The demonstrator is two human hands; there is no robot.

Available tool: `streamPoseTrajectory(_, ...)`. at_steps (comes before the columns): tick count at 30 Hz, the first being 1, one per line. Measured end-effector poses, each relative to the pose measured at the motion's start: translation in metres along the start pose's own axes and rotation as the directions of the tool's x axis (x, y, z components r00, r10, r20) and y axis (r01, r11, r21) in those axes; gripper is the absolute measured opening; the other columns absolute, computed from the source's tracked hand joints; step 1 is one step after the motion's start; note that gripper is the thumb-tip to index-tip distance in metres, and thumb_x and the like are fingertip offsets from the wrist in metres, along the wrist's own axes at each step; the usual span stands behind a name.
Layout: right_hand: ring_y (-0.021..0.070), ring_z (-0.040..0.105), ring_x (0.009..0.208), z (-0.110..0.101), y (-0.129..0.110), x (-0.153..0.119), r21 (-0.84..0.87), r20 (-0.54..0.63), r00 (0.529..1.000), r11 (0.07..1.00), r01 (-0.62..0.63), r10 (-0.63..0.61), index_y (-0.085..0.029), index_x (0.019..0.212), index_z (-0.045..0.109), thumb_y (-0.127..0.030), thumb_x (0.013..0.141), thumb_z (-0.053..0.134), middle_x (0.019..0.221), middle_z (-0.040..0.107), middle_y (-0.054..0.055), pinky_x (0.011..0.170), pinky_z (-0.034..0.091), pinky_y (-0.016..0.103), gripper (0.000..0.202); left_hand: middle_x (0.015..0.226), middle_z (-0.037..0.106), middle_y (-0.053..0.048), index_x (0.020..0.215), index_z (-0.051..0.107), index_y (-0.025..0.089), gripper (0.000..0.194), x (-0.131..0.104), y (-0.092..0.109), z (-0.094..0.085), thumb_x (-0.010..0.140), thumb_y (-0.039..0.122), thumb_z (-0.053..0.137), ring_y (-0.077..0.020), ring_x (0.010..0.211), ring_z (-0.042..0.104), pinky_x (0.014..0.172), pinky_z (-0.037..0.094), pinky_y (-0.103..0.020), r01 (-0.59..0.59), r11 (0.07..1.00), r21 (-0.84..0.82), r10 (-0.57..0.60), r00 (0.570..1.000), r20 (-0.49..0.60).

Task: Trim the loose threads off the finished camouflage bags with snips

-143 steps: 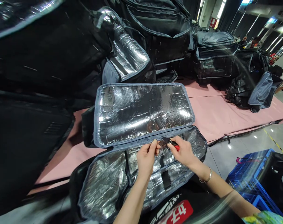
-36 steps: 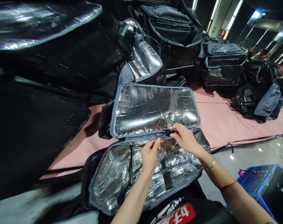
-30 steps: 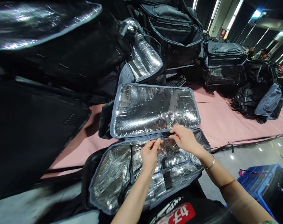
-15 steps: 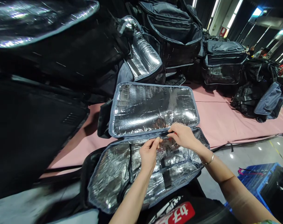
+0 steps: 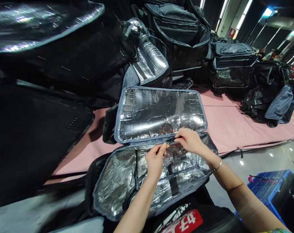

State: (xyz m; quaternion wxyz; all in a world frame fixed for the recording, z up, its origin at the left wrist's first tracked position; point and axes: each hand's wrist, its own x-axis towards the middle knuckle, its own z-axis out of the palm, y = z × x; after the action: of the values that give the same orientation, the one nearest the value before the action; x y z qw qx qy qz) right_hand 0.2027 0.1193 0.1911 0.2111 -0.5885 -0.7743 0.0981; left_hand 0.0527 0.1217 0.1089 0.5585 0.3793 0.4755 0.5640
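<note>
You are in a large workshop or warehouse hall — a place where insulated bags are made or checked in bulk. Black and grey foil-lined bags (image 5: 181, 35) are stacked in heaps along a long pink-covered worktable (image 5: 234, 123). Strip lights (image 5: 242, 14) run overhead above a polished grey concrete floor (image 5: 258, 161) — a blue plastic crate (image 5: 263, 181) stands beside you.
</note>
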Motion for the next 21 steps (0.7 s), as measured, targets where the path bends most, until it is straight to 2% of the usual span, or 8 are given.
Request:
streamPoseTrajectory(5, 0.0144, 0.055, 0.08, -0.003, -0.002, 0.001, 0.01, 0.023, 1.0, 1.0, -0.018, 0.018, -0.019, 0.08, 0.057, -0.022, 0.086, 0.057, 0.082, 0.062, 0.0, 0.07, 0.037, 0.024, 0.006, 0.054, 0.054, 0.002, 0.066, 0.068, 0.016, 0.026, 0.0, 0.0, 0.0, 0.064, 0.041, 0.07, -0.0095, 0.052, 0.04, 0.053, 0.033, -0.024, 0.009, 1.0, 0.01, -0.009, 1.0, -0.006)
streamPoseTrajectory(11, 0.0144, 0.057, 0.081, 0.004, -0.004, -0.002, 0.059, -0.039, 0.997, 0.996, -0.064, 0.067, -0.021, 0.082, 0.056, -0.022, 0.087, 0.056, 0.084, 0.063, -0.001, 0.072, 0.038, 0.025, 0.005, 0.053, 0.053, 0.003, 0.067, 0.066, 0.015, 0.029, -0.001, 0.006, -0.003, 0.065, 0.044, 0.07, -0.0088, 0.052, 0.041, 0.052, 0.032, -0.023, 0.036, 0.999, -0.017, -0.037, 0.999, -0.028)
streamPoseTrajectory(15, 0.0155, 0.057, 0.086, 0.01, -0.009, -0.003, 0.004, -0.047, 0.995, 0.996, -0.088, 0.088, -0.02, 0.088, 0.057, -0.024, 0.088, 0.055, 0.09, 0.063, 0.002, 0.073, 0.04, 0.026, 0.004, 0.061, 0.06, 0.001, 0.066, 0.065, 0.014, 0.03, 0.002, 0.012, -0.009, 0.063, 0.043, 0.072, -0.0069, 0.052, 0.04, 0.051, 0.031, -0.022, 0.075, 0.995, -0.065, -0.08, 0.994, -0.076)
streamPoseTrajectory(21, 0.0166, 0.056, 0.084, 0.012, -0.02, -0.002, -0.101, -0.02, 0.996, 0.991, -0.085, 0.084, -0.02, 0.09, 0.058, -0.028, 0.09, 0.052, 0.087, 0.062, 0.003, 0.069, 0.04, 0.026, 0.01, 0.067, 0.063, -0.003, 0.066, 0.064, 0.013, 0.035, 0.006, 0.011, -0.01, 0.053, 0.042, 0.077, -0.0061, 0.053, 0.041, 0.052, 0.035, -0.022, 0.134, 0.977, -0.168, -0.145, 0.988, -0.051)
